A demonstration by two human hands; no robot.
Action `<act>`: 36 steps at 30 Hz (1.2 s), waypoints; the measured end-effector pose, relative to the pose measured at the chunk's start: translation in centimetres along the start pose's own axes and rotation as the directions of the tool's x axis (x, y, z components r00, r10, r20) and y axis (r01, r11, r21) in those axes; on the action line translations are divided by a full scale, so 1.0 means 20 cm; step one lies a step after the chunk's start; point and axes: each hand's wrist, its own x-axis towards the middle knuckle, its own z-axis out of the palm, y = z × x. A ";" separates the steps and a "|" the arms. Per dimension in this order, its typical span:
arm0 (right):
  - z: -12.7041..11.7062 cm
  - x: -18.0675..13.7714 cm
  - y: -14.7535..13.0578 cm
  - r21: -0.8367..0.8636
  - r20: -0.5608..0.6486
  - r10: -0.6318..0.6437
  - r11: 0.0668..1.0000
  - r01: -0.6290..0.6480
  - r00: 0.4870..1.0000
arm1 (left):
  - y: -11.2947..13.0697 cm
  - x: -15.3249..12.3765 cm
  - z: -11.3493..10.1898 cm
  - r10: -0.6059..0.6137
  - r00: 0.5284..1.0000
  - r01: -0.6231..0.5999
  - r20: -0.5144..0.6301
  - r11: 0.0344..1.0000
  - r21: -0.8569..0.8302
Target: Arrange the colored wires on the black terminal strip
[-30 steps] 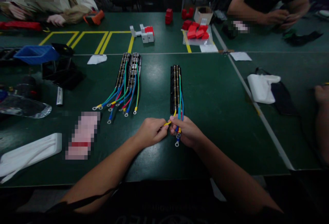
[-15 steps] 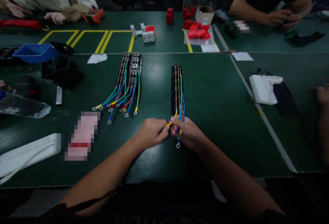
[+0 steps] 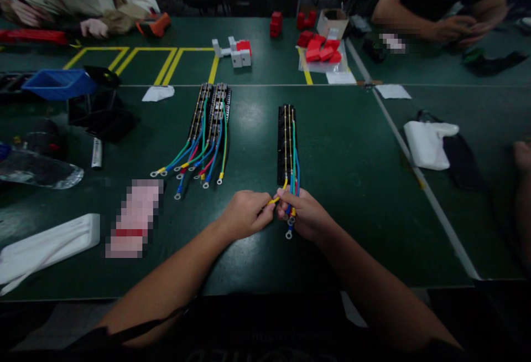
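A long black terminal block [image 3: 282,143] with brass-coloured strips lies on the green table in front of me. Green, blue, red and yellow wires run from its near end, tipped with ring terminals [image 3: 289,234]. My left hand [image 3: 249,213] pinches the end of the yellow wire [image 3: 284,185], bent away to the left; its tip is hidden by the fingers. My right hand [image 3: 309,215] is closed around the other wires and also touches the yellow one with its thumb. Two similar wired terminal blocks [image 3: 209,113] lie side by side to the left, their wires fanned toward me.
To the left are a blue bin [image 3: 60,84], a marker [image 3: 96,153], a blurred pink item [image 3: 135,218] and a white power strip [image 3: 50,246]. Red parts [image 3: 323,49] lie at the back. A white handheld tool [image 3: 429,143] rests at right. Co-workers sit across the table.
Both hands keep their grip on the wires with almost no movement. The whole view shifts very slightly. At the far right, the co-worker's hands have moved a little.
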 end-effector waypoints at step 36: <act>0.00 0.01 0.01 0.037 -0.020 0.004 0.999 -0.003 1.000 | 0.00 -0.01 0.00 -0.019 1.000 0.019 -0.001 0.996 -0.093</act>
